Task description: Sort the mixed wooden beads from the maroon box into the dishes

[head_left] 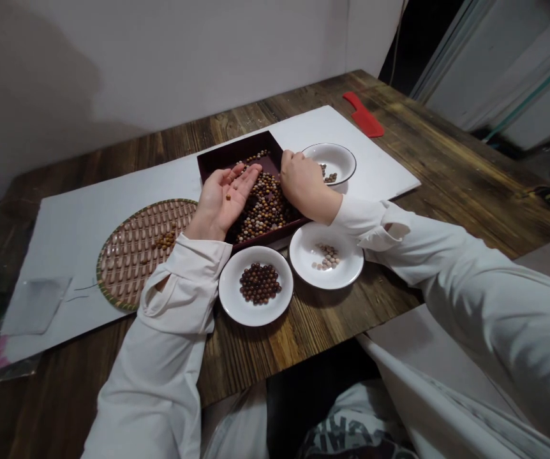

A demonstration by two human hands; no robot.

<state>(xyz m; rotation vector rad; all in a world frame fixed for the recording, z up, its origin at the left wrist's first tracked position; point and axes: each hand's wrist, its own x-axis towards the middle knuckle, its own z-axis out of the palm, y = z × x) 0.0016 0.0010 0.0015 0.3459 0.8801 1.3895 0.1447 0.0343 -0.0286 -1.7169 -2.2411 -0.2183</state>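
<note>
My left hand (227, 197) is turned palm up above the dark red box (208, 159), with a few small round beads resting on the palm and fingers. Its fingers are stretched and slightly cupped. Mixed brown, yellow and pale beads (265, 204) fill much of the box below. At the box's right side, my right hand (306, 185) has its fingers curled together, and its fingertips are hidden, so anything in them cannot be seen. Beside it, a dark-rimmed white bowl (330, 153) holds several greyish brown beads (330, 176).
Nearer me are a white dish (227, 293) of dark brown beads and another white dish (301, 271) with pale beads. A woven tray (126, 255) with yellowish beads lies left. A white board (74, 223), a red comb (364, 115) and a clear plastic bag (36, 303) are on the wooden table (447, 166).
</note>
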